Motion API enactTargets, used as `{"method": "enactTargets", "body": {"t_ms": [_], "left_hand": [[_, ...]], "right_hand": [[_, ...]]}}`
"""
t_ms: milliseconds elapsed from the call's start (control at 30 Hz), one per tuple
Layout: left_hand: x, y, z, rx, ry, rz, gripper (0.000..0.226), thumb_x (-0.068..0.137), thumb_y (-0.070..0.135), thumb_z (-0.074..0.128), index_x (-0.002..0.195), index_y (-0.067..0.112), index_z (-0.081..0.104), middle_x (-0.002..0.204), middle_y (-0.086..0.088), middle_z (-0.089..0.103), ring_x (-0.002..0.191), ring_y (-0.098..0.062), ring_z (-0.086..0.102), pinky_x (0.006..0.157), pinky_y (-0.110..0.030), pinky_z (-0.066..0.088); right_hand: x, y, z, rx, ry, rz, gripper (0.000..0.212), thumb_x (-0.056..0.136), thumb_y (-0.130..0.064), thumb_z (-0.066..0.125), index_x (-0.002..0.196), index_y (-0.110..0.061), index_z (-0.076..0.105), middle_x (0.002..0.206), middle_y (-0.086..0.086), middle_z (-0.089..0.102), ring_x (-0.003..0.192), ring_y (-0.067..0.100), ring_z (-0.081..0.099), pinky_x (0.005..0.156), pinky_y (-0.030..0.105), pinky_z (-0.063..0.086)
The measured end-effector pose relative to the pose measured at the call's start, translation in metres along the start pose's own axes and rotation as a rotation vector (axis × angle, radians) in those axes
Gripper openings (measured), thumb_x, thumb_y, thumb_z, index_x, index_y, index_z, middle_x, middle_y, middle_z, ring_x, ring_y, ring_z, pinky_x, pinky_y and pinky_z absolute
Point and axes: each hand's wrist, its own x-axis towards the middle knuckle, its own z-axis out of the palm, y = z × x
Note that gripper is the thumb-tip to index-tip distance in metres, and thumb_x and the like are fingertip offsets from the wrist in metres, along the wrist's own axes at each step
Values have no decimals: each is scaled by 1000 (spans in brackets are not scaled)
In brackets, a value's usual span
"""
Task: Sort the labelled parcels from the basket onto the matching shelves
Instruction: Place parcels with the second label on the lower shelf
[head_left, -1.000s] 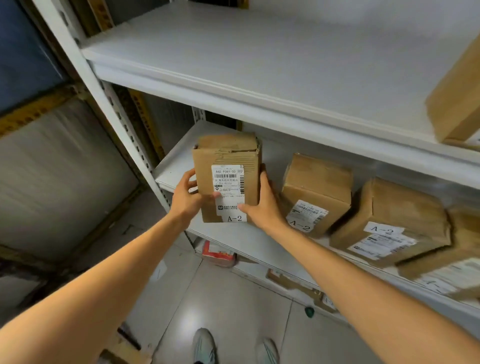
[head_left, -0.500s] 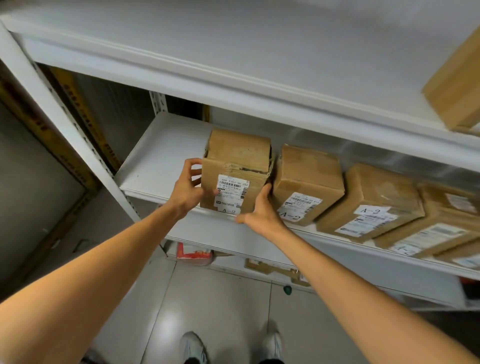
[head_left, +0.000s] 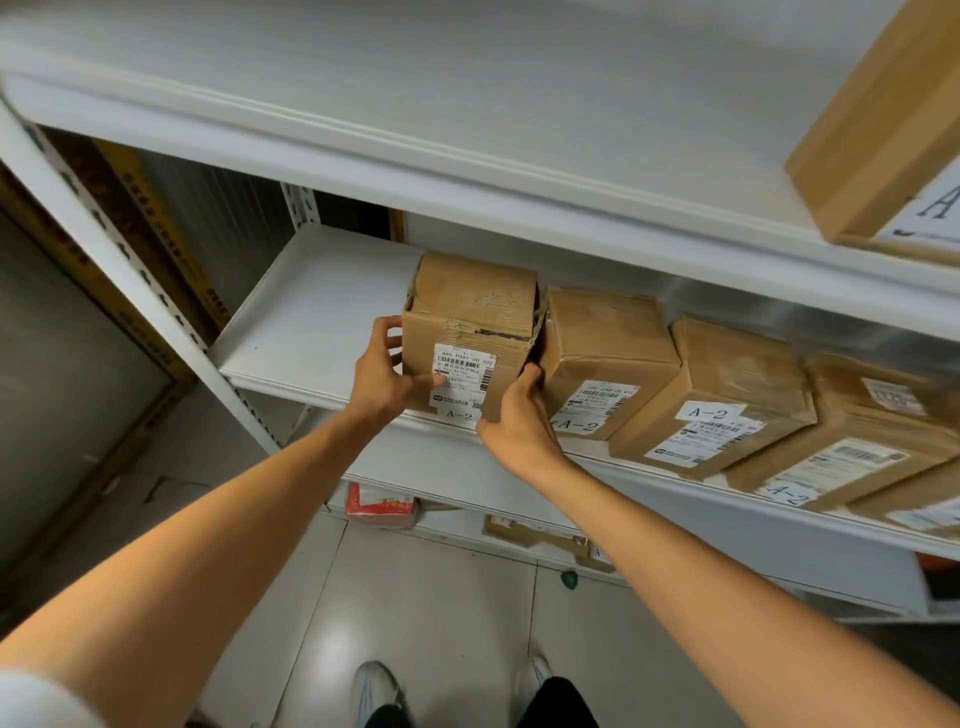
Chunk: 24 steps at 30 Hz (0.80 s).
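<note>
A brown cardboard parcel (head_left: 470, 317) with a white label marked A-2 stands at the front edge of the white middle shelf (head_left: 311, 322). My left hand (head_left: 382, 376) grips its left side, thumb on the label. My right hand (head_left: 514, 421) holds its lower right corner. The parcel touches a second A-2 parcel (head_left: 602, 358) on its right. Further right along the same shelf lie a third A-2 parcel (head_left: 727, 395) and a fourth parcel (head_left: 857, 447). No basket is in view.
The upper shelf (head_left: 467, 119) carries one brown box (head_left: 883, 130) at the far right. The shelf's left part is bare up to the perforated white post (head_left: 130, 270). Below, a red-and-white packet (head_left: 382, 506) and flat cardboard (head_left: 535, 535) lie low. My shoes (head_left: 379, 691) stand on grey tiles.
Both hands carried the A-2 parcel from in front of the rack onto the middle shelf and set it against the neighbouring parcel. The view moved closer to the rack.
</note>
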Motion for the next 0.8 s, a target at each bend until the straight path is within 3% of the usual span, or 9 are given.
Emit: {"method": "enactTargets", "body": {"t_ms": [100, 233, 433, 567, 667, 800], "left_hand": [[-6, 4, 1, 142, -3, -34, 81, 75, 4, 78, 138, 17, 29, 133, -13, 53, 118, -29, 55, 91, -41, 51], [-23, 16, -3, 289, 87, -77, 71, 79, 2, 73, 138, 13, 35, 133, -15, 54, 122, -30, 53, 100, -46, 47], [-70, 31, -11, 513, 204, -115, 56, 79, 9, 76, 127, 13, 48, 122, -11, 59, 100, -18, 57, 83, -27, 51], [-124, 29, -9, 654, 197, -191, 50, 78, 11, 76, 123, 15, 53, 120, -7, 64, 104, -21, 62, 92, -38, 53], [-170, 28, -10, 753, 234, -242, 45, 77, 10, 75, 118, 16, 58, 114, -4, 65, 101, -21, 63, 88, -38, 54], [-241, 23, -23, 818, 349, -350, 42, 75, 19, 76, 114, 21, 59, 110, -1, 65, 98, -20, 62, 84, -37, 54]], "right_hand": [[-1, -2, -2, -55, -33, 34, 67, 91, -7, 57, 141, 3, 14, 139, 17, 40, 127, 30, 45, 100, 32, 41], [1, -1, -13, -252, -238, -28, 37, 93, -9, 50, 128, 0, 42, 126, 17, 52, 115, 30, 53, 92, 37, 48], [2, -7, -37, -366, -434, -359, 35, 87, -12, 60, 120, -9, 48, 125, 8, 51, 115, 22, 47, 86, 30, 41], [-13, -14, -39, -450, -531, -575, 39, 84, -19, 64, 118, -6, 49, 118, 12, 54, 104, 25, 53, 86, 38, 49], [-35, -25, -38, -488, -602, -711, 43, 86, -20, 62, 121, -5, 44, 110, 11, 52, 94, 25, 54, 70, 36, 48], [-75, -46, -22, -539, -685, -913, 45, 84, -24, 64, 122, -5, 47, 118, 14, 55, 102, 29, 56, 85, 44, 52]]}}
